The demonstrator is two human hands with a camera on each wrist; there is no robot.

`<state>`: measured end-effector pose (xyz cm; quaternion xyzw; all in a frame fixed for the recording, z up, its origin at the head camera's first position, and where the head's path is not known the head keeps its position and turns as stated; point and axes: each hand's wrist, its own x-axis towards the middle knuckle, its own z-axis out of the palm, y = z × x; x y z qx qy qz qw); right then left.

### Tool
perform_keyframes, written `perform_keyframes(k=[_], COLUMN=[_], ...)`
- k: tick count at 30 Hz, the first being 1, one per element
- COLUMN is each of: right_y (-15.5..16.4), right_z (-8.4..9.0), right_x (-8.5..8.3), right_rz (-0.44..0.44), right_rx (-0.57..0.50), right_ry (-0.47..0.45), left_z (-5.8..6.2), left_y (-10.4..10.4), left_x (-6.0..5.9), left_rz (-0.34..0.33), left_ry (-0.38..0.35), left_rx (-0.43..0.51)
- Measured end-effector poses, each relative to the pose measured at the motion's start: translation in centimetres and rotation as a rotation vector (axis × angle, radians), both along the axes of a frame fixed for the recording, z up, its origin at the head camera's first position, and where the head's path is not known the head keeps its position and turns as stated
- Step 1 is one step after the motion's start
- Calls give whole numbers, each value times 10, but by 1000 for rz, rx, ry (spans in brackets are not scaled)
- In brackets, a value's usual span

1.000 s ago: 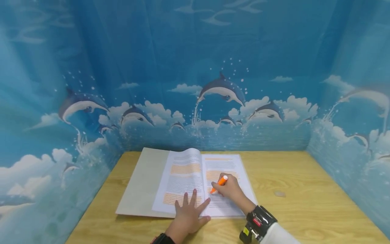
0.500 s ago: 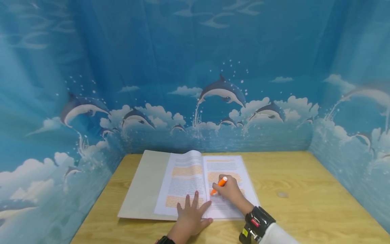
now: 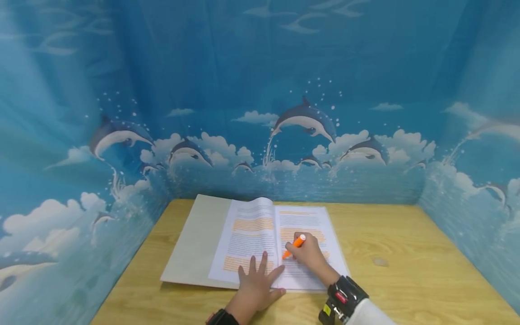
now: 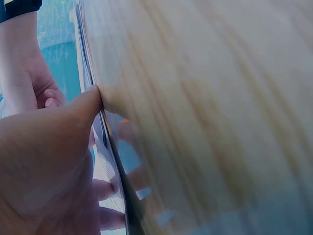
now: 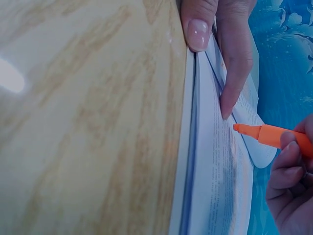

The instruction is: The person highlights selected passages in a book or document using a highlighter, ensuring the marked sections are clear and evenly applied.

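An open book or folder of printed pages (image 3: 243, 246) lies on the table, with orange highlighted bands on both pages. My right hand (image 3: 309, 253) grips an orange highlighter (image 3: 299, 240), tilted with its tip at a line near the inner edge of the right page. In the right wrist view the highlighter (image 5: 274, 135) shows its orange tip, uncapped, near the page. My left hand (image 3: 255, 284) rests spread on the lower part of the pages, its thumb at the bottom edge by the spine. The left wrist view shows that thumb (image 4: 90, 103) against the book's edge.
The wood-grain table (image 3: 406, 253) extends to the right, where a small pale flat piece (image 3: 380, 262) lies. A stiff pale cover (image 3: 195, 246) spreads out left of the pages. Blue dolphin-printed curtains (image 3: 252, 90) enclose the back and both sides.
The head view has shifted slightly, so the whole scene sits a little further right. Both hands keep nearly the same places on the pages, and the highlighter stays in the right hand.
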<state>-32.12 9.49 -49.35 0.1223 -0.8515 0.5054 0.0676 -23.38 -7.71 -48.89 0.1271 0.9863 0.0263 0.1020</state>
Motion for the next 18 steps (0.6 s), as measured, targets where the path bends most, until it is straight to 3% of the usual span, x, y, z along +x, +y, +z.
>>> perform_keyframes(k=[18], right_y=[-2], right_z=[-1], right_x=[-1], right_rz=[47], right_rx=[-13], right_ry=[-43], left_z=[-2], left_y=[-1], left_x=[1], left_rz=[-11], left_ry=[3], left_rx=[-5])
